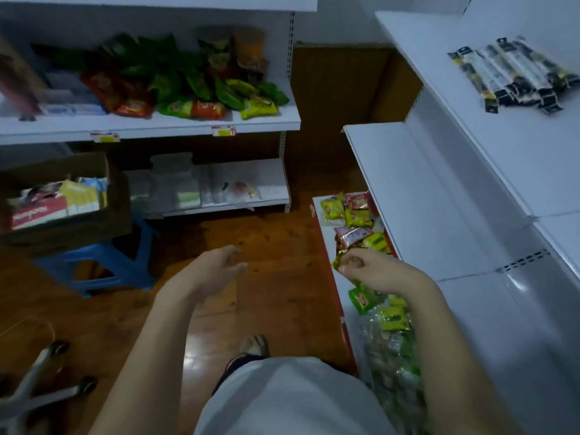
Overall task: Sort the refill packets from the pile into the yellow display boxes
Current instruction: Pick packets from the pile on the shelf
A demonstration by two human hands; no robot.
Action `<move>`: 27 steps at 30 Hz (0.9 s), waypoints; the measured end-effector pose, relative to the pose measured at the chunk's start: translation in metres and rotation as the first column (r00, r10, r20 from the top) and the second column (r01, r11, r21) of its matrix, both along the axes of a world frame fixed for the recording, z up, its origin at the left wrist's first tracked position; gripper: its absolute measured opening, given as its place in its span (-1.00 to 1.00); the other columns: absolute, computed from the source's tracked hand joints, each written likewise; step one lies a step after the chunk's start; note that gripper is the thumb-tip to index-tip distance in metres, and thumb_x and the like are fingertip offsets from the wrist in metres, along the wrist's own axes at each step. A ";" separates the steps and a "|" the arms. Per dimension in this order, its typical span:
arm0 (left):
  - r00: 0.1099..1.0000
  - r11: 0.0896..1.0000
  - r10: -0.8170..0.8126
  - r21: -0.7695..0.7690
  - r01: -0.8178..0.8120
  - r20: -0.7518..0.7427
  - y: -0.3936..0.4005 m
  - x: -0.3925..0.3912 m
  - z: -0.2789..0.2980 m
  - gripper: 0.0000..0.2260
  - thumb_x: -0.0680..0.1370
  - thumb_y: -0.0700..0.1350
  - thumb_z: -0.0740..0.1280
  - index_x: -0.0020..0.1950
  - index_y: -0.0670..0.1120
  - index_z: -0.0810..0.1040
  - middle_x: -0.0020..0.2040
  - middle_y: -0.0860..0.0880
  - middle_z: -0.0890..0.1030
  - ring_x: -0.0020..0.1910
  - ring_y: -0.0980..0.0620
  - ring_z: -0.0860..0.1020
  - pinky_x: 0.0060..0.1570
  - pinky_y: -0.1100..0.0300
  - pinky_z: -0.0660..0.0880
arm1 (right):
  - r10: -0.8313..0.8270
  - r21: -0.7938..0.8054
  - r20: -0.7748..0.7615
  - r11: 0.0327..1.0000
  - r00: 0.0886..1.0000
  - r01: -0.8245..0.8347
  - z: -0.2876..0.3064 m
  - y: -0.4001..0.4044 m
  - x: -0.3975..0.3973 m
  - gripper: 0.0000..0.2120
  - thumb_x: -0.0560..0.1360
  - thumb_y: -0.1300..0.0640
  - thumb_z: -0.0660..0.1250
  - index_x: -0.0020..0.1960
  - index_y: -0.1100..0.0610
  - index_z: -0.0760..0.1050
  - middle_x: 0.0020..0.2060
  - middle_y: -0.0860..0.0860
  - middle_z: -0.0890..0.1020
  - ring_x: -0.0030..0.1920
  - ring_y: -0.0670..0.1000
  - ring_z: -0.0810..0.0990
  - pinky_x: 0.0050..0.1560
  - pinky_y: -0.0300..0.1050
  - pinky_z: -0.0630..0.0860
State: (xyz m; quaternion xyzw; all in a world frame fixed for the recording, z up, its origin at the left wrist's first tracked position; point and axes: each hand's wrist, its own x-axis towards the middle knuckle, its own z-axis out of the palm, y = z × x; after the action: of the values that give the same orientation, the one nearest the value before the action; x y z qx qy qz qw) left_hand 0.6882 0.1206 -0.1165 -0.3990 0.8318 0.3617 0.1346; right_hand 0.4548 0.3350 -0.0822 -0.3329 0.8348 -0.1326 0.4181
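One crinkled yellow foil refill packet (340, 260) is pinched by the right hand (372, 271) above the bottom shelf's red front edge (326, 262), ready for sorting; the left hand (219, 271) hangs relaxed, holding nothing.

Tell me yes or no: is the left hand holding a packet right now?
No, the left hand hangs empty over the wooden floor, fingers loosely curled, while the right hand pinches a gold packet.

Shop: price-tagged shelves (150, 125) of snacks (175, 89)
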 end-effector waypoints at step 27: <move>0.620 0.609 -0.754 -0.589 0.531 -0.220 -0.273 -0.493 0.133 -0.75 0.59 0.21 0.23 0.08 0.10 0.55 -0.08 0.13 0.54 -0.05 0.10 0.49 -0.09 0.06 0.52 | -0.506 -0.539 -0.194 0.771 0.840 0.339 0.095 -0.243 -0.304 -0.85 0.64 -0.02 0.23 -0.09 -0.07 0.50 -0.18 -0.10 0.58 -0.22 -0.06 0.55 -0.21 -0.08 0.50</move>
State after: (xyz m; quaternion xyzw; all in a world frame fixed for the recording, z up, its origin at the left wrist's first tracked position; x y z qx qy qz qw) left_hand 0.1949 -0.1520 0.0167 0.0130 0.9872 0.1547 -0.0370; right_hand 0.1505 0.0924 0.0125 -0.2444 0.8855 -0.3715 0.1347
